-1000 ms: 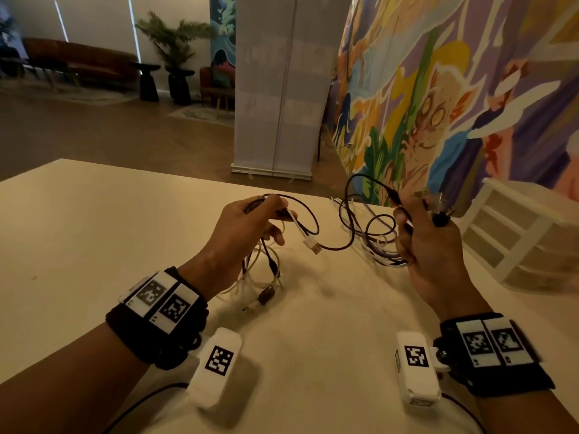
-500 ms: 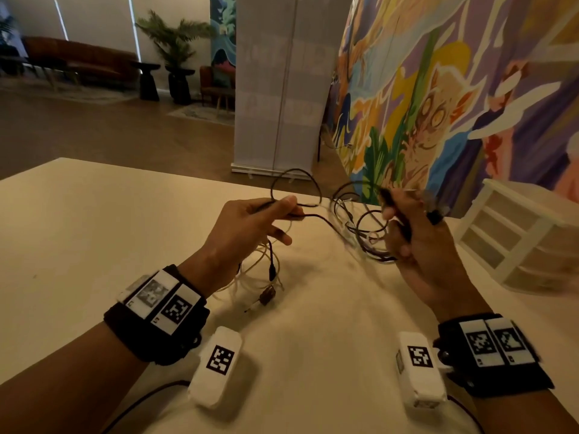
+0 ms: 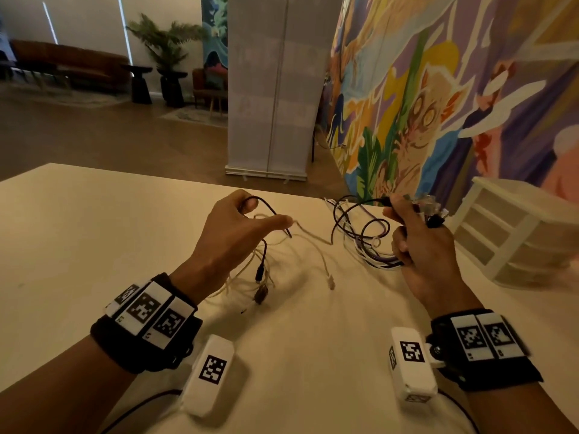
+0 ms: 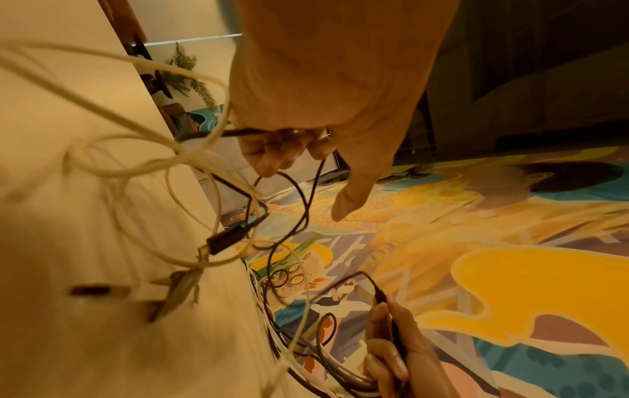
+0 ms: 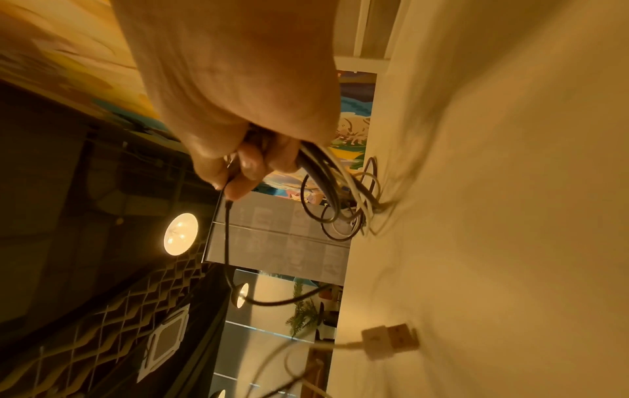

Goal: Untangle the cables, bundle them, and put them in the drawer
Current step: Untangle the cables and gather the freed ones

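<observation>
Above the table (image 3: 94, 233), my left hand (image 3: 260, 214) pinches a thin black cable (image 3: 269, 208) in its curled fingers, thumb stretched forward; the left wrist view shows the same left hand (image 4: 289, 150) grip on the black cable (image 4: 306, 204). Loose white cables (image 3: 282, 261) lie beneath that hand, along with a black USB plug (image 3: 259, 272) and a white plug (image 3: 330, 281). My right hand (image 3: 404, 220) grips a bundle of black, white and purple cables (image 3: 369, 245), several connectors (image 3: 430, 209) poking out above the fist. The right wrist view shows the right hand (image 5: 258, 161) closed round the bundle (image 5: 327, 177).
A white drawer unit (image 3: 517, 233) stands on the table's right side, close behind my right hand. A mural wall (image 3: 454, 89) rises behind it. A grey roll-up banner (image 3: 272, 104) stands past the table's far edge.
The white plug that hung between my hands now lies on the table. The tall black loop by my left hand has shrunk. Both hands stay roughly in place.
</observation>
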### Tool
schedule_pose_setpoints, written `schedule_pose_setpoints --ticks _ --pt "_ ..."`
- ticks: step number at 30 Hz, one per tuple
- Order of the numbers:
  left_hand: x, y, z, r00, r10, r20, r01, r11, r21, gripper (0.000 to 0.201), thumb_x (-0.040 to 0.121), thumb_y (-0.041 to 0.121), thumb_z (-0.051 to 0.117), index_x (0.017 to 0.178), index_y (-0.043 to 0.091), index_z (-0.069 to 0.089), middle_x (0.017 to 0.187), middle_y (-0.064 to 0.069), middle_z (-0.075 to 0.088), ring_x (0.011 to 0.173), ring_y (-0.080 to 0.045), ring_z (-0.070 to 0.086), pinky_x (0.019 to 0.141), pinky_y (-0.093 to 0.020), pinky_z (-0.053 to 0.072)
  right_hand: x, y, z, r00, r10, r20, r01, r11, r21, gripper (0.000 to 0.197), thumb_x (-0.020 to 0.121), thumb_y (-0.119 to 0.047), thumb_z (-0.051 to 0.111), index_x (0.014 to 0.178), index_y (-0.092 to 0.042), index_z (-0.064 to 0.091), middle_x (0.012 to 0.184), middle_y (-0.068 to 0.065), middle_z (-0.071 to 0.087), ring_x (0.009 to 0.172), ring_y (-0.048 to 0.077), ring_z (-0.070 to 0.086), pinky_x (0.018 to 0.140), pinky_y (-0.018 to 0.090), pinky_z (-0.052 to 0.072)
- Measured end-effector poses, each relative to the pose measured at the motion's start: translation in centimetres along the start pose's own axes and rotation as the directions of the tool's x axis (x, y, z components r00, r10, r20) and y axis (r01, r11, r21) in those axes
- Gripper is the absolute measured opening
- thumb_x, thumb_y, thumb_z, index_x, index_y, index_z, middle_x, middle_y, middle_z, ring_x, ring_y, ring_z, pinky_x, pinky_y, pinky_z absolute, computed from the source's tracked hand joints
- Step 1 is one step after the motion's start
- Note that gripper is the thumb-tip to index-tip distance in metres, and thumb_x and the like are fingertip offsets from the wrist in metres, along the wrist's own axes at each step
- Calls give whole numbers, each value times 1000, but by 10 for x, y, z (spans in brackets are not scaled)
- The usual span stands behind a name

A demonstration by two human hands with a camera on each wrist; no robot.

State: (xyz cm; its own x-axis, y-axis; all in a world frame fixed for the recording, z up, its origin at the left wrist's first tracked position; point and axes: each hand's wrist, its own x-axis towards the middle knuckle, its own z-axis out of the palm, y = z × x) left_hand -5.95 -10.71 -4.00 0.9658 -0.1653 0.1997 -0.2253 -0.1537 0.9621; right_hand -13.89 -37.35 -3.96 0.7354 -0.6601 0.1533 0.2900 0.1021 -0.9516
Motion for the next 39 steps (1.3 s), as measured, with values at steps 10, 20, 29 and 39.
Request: schedule_pose_setpoints --ticks 10,20,29,39 --pt "-9 9 8 933 58 355 -139 968 207 50 79 68 70 116 36 73 116 23 68 90 -4 70 74 -20 51 -24 5 18 885 -18 465 162 949 -270 32 95 -47 75 87 -17 78 68 16 38 55 18 28 50 32 26" --pt "-13 5 9 844 124 523 -244 955 168 32 95 54 64 108 30 82 99 14 80 84 -10 74 90 -52 62 -34 11 27 836 61 545 49 982 -184 34 88 -45 75 95 -11 72 64 3 39 56 14 31 53 31 26" --pt "-6 0 4 967 65 245 -71 997 17 35 105 54 53 112 31 78 102 17 78 69 -10 69 73 -27 53 -24 2 31 915 -19 402 -99 958 271 29 107 -44 44 97 -20 57 78 3 69 89 23 74 94 44 60" --pt "5 2 -4 997 -57 -55 45 976 -213 51 108 53 44 82 17 68 90 10 69 71 -16 47 65 -30 39 -5 -11 7 991 -54 123 24 973 230 31 97 -18 74 77 -28 53 60 -10 30 51 7 21 47 23 19"
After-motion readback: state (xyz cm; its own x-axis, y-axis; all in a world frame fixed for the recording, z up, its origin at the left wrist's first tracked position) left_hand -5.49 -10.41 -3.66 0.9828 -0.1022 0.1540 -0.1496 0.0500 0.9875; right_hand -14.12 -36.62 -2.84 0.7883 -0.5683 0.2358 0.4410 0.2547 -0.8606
